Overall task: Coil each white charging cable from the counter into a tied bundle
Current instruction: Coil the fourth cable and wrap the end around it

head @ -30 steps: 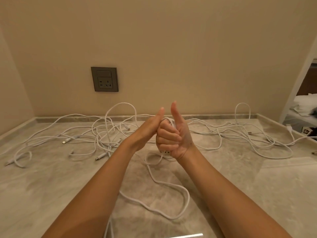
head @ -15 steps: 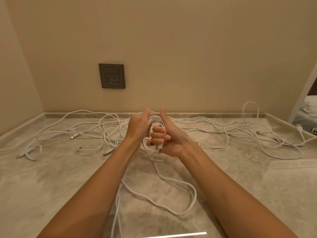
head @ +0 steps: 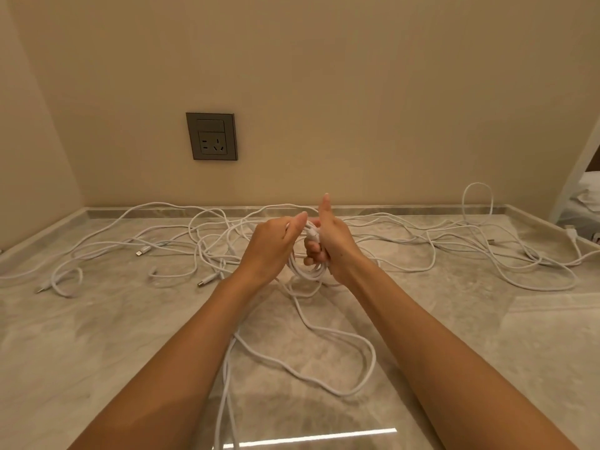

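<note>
**A:** Start at the fingers. What have they got?

**B:** The right hand (head: 334,245) has its fingers (head: 312,254) curled round a small coil of thin white charging cable (head: 306,272), and its thumb stands straight up, clear of the cable. The left hand (head: 271,246) has thumb and forefinger closed on a strand at the coil's top. I can't tell how tightly.

**A:** Where is the coil?

**B:** It is in the air between the two hands, above the grey-beige marble counter (head: 97,336) and not resting on it.

**A:** How will it handle?

**B:** I'd judge it light, limp and slightly springy. The smooth jacket means the turns will likely slide and spring open if the grip eases. The best hold is across all the turns at once, as the right hand has them. The other hand can then feed the single strand.

**A:** Which way does it lie?

**B:** The loops make a narrow oval with its long axis roughly upright. Its top is at the fingers and its bottom hangs below the right palm. From there the loose tail (head: 374,360) drops to the counter and runs toward the person. It bends wide to the right, then leaves the view's bottom edge.

**A:** And farther out?

**B:** More loose white cables (head: 487,254) lie sprawled across the back of the counter, their plugs pointing every way. A dark grey wall socket (head: 211,136) is on the wall above them.
</note>
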The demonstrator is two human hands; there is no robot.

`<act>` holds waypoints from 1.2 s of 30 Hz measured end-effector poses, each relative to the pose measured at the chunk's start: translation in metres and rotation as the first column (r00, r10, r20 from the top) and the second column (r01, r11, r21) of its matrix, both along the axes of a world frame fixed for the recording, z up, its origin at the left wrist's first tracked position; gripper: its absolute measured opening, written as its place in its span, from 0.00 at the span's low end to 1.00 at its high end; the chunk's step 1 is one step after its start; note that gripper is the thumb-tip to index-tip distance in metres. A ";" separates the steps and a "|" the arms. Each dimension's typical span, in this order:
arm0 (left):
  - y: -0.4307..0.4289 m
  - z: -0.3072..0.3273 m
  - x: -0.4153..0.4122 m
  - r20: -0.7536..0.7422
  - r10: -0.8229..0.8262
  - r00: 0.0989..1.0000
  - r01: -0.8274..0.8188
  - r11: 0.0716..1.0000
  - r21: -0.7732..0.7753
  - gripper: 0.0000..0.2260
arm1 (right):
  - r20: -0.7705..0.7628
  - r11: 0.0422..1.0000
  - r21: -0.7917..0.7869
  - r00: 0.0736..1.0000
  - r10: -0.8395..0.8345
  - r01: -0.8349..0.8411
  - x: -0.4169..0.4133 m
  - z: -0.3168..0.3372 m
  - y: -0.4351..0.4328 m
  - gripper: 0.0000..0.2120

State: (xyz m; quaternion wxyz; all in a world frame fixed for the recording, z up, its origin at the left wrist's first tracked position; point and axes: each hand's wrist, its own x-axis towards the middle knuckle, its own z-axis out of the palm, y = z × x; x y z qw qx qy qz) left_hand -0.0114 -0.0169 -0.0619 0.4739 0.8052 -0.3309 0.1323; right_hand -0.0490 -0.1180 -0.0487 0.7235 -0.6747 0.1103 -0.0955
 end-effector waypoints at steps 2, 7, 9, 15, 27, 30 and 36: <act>-0.001 0.000 0.003 0.019 0.099 0.995 -0.097 0.993 -0.068 0.22 | 0.029 0.997 0.033 0.997 0.074 -0.075 -0.001 0.001 -0.005 0.26; 0.001 0.001 0.005 0.035 0.204 0.978 -0.196 0.969 -0.152 0.20 | 0.092 0.954 -0.018 0.950 0.299 -0.299 -0.011 -0.007 -0.011 0.15; 0.000 -0.001 0.004 -0.019 0.170 0.985 -0.171 0.976 -0.137 0.20 | 0.122 0.950 -0.100 0.944 0.306 -0.295 -0.012 -0.009 -0.010 0.14; 0.014 0.006 0.012 -0.124 0.028 0.992 -0.042 0.993 -0.111 0.20 | 0.168 0.929 -0.121 0.915 0.367 -0.350 -0.012 -0.005 -0.021 0.16; 0.011 0.009 0.000 0.241 0.174 0.955 -0.237 0.936 0.262 0.08 | 0.309 0.775 0.119 0.765 0.565 -0.621 -0.020 0.000 -0.037 0.09; -0.001 0.006 -0.001 0.211 0.137 0.968 -0.213 0.890 0.402 0.10 | 0.352 0.835 0.276 0.858 0.373 -0.477 -0.017 0.000 -0.044 0.08; 0.001 0.004 -0.006 0.240 -0.013 0.971 -0.129 0.814 0.567 0.12 | 0.295 0.858 0.480 0.955 0.037 -0.181 -0.007 -0.003 -0.041 0.13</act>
